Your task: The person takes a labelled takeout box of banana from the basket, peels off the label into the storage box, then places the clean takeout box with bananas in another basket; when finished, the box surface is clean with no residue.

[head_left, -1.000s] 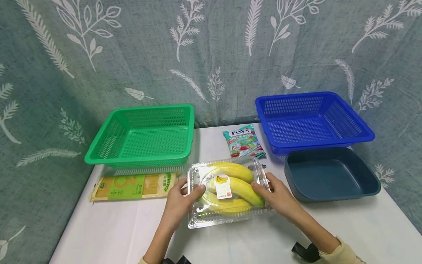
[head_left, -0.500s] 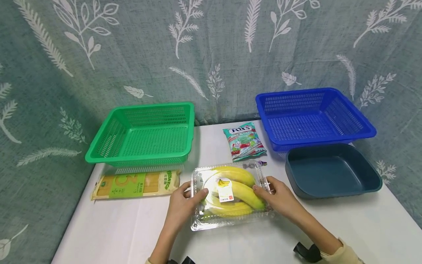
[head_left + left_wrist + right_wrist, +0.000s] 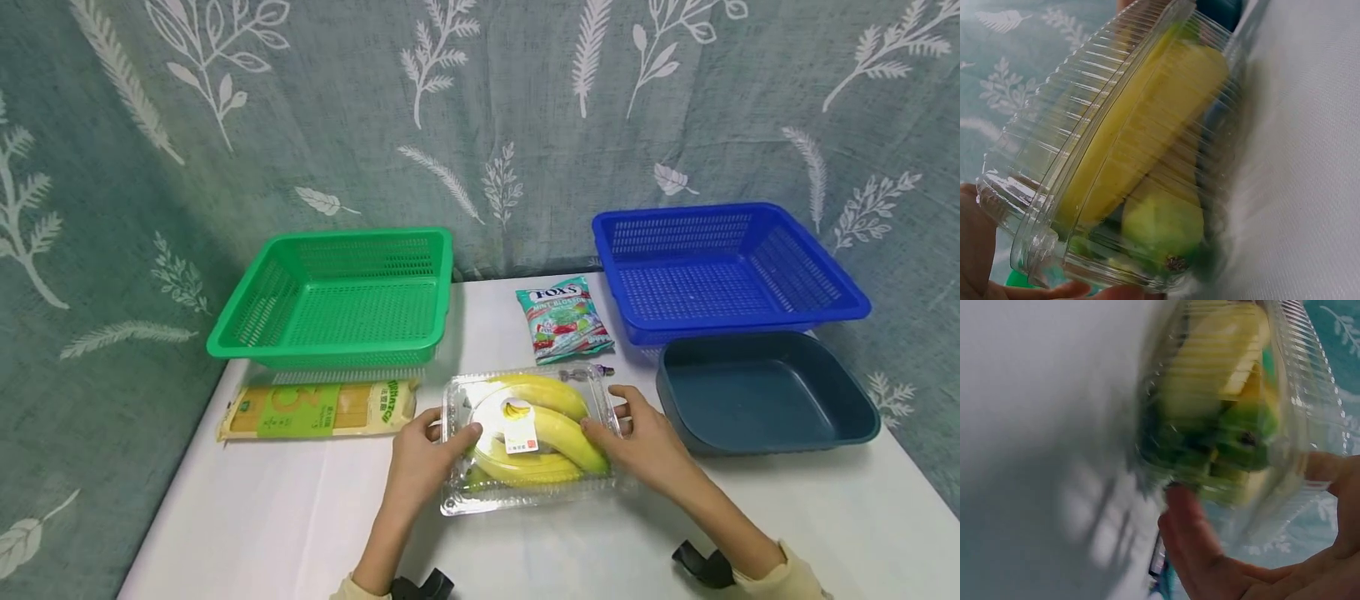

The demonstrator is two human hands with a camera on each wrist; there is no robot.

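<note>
A clear plastic box (image 3: 480,502) with yellow bananas (image 3: 558,429) inside sits between my two hands over the white table. A white label with a banana picture (image 3: 519,433) is stuck on its lid. My left hand (image 3: 422,454) grips the left side, thumb on the lid, fingers partly hidden behind the edge. My right hand (image 3: 648,442) holds the right side, its thumb on the lid and its fingers by the side wall. In the right wrist view, fingertips (image 3: 1182,503) are at the box's lower end. Whether the box's underside touches the table is unclear.
A green basket (image 3: 322,357) stands back left, a pack of noodles (image 3: 322,410) before it. Behind the box lie a candy bag (image 3: 564,321) and a small purple-tipped object (image 3: 606,370), partly hidden. A blue basket (image 3: 750,325) and a dark teal tub (image 3: 757,444) stand right.
The box has come slightly nearer to me, so the bottom of the candy bag and the purple-tipped object show more. Both hands stay on it. The head view has shifted a little.
</note>
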